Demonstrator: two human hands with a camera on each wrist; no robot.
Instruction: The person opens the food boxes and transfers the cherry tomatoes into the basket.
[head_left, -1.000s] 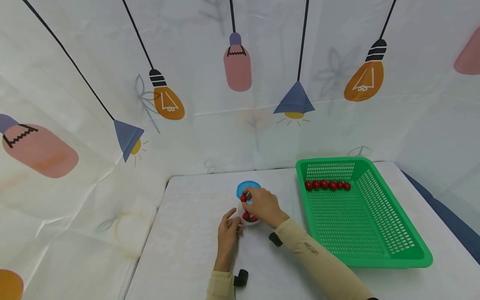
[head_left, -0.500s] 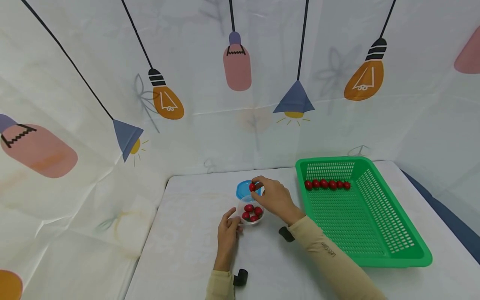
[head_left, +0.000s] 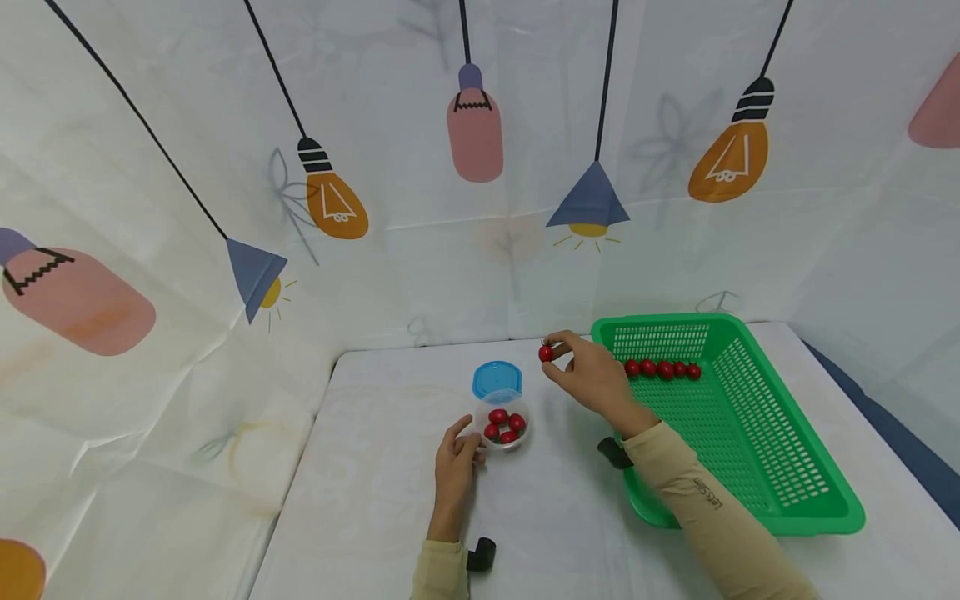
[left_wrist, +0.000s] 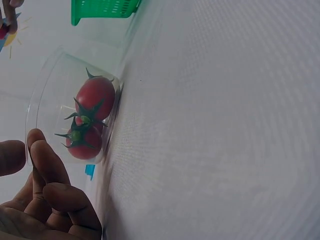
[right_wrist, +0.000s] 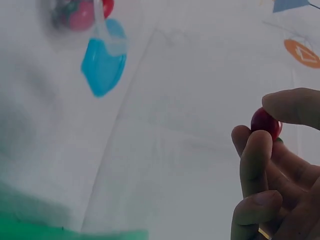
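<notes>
My right hand (head_left: 592,375) pinches a cherry tomato (head_left: 545,353) between thumb and fingertips, up off the table by the basket's left rim. In the right wrist view the held tomato (right_wrist: 266,123) shows a bit of green at its end. A clear plastic tub (head_left: 480,407) stands on the table with several cherry tomatoes (head_left: 498,416) inside. My left hand (head_left: 453,467) rests at the tub's left side, its fingers loosely bent. In the left wrist view its fingertips (left_wrist: 36,136) touch the tub wall near the rim; the tomatoes (left_wrist: 95,97) inside have green stems.
A green plastic basket (head_left: 750,525) stands on the right, with a row of cherry tomatoes (head_left: 666,371) along its far side. Just behind the tub lies a blue lid (head_left: 496,377). A printed cloth wall (head_left: 420,283) rises behind the white table (head_left: 375,467).
My right hand has lifted the cherry tomato out of the tub and carried it right, past the blue lid, to the basket's left edge. The left hand has stayed at the tub.
</notes>
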